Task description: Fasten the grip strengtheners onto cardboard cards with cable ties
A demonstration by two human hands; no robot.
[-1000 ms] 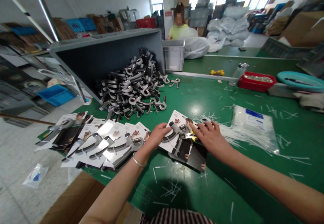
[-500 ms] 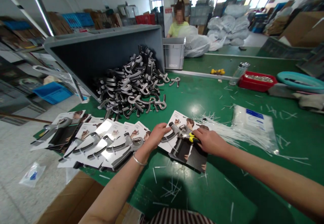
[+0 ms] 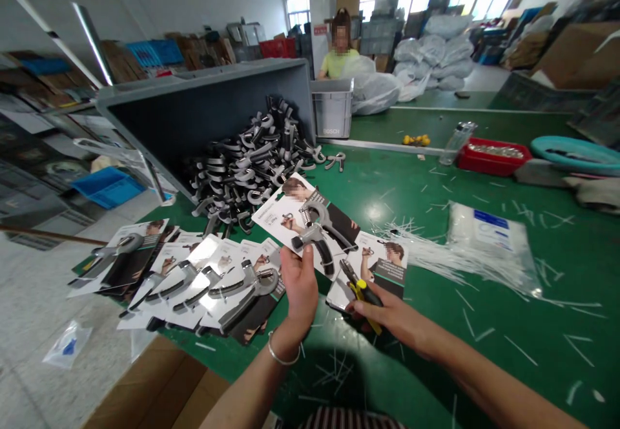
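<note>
I view the work area from left to right. At the far left, one carded exerciser (image 3: 109,258) lies near the table edge. Beside it, a row of carded exercisers (image 3: 220,282) overlaps, handles uppermost. Behind the row, a grey crate (image 3: 159,115) lies on its side; a pile of loose hand exercisers (image 3: 261,151) spills from its mouth onto the green table (image 3: 387,190).

My left hand (image 3: 299,290) is partly closed, thumb raised, on the lower edge of a printed backing card (image 3: 272,221). This card is tilted and carries a spring hand exerciser (image 3: 322,248); a pale tie seems to cross one handle. Finger placement beneath the card is hidden.

To the right, further printed cards (image 3: 394,274) lie on the table, partly under the held card. My right hand (image 3: 394,316) is closed around yellow-and-black pliers (image 3: 362,285), tips directed toward the held card. I cannot tell whether the plier tips are apart.

Loose white cable ties (image 3: 445,262) lie farther right, beside their clear bag (image 3: 489,241). A red tray (image 3: 491,165) is behind the bag.

I judge the step in hand to be handling one carded exerciser, pliers retained. Any move from this pose calls for a firm card grip and plier tips kept clear of the print.
</note>
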